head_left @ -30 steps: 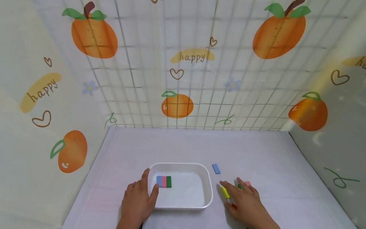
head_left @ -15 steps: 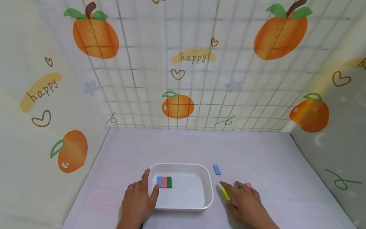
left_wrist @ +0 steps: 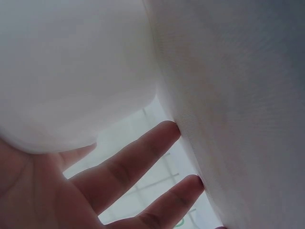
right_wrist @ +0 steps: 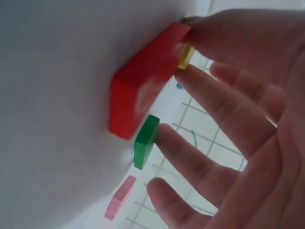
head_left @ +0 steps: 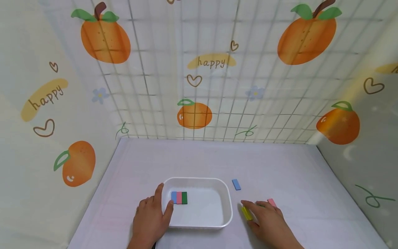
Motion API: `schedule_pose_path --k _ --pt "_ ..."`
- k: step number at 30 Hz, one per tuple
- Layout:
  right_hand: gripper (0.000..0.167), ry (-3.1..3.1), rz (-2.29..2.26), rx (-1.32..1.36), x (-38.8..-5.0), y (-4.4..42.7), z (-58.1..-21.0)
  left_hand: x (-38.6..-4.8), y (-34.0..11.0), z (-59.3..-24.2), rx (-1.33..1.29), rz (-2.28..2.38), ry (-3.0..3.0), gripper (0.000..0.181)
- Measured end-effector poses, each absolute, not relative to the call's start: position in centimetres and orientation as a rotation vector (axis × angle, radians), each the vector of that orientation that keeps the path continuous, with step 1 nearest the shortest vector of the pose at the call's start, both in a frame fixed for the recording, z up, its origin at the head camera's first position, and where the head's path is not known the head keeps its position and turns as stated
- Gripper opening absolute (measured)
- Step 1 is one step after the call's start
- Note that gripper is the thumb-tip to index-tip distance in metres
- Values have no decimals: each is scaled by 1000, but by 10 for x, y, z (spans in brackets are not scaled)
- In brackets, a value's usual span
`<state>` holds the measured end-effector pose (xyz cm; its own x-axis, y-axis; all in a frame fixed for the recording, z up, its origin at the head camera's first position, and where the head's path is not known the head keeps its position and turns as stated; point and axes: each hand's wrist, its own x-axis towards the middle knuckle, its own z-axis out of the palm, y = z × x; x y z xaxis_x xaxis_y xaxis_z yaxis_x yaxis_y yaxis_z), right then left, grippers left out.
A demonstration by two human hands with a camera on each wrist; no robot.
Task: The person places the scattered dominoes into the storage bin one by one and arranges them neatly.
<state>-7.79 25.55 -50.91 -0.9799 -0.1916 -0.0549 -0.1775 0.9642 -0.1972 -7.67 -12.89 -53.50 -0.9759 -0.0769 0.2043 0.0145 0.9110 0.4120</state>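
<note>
My left hand [head_left: 150,218] rests at the left end of a white tray [head_left: 229,216], its index finger along the rim and its thumb reaching over the inside. In the left wrist view its other fingers [left_wrist: 143,152] stretch out straight beneath the tray wall. Right of the tray, my right hand [head_left: 268,221] pinches a yellow block [head_left: 247,213] between thumb and index finger. The right wrist view has a red block [right_wrist: 147,81] close under that hand, and a green block [right_wrist: 147,143] near another fingertip. The head view hides the red block.
Blue [head_left: 173,197], pink [head_left: 179,197] and dark green [head_left: 185,197] blocks lie side by side in the tray. A light blue block [head_left: 236,184] sits beyond the right hand, and a pink block [head_left: 272,202] behind its knuckles. A printed curtain [head_left: 149,69] hangs behind the table.
My right index finger and thumb have closed in on the yellow block, which has shifted slightly toward me. The red block has gone from sight under the hand. The left hand has stayed put.
</note>
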Motion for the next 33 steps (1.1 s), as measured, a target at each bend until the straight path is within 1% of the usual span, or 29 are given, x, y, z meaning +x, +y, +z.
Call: schedule_pose_path --k 6,13,33 --pt "60 3068 -308 -299 -78 255 -511 -77 -129 -535 60 -614 -2867 70" --pt "59 3057 -335 -240 -78 256 -510 -76 -129 -537 64 -618 -2860 70" --pt "54 3086 -332 -282 -80 260 -512 -77 -128 -533 66 -621 -2867 70"
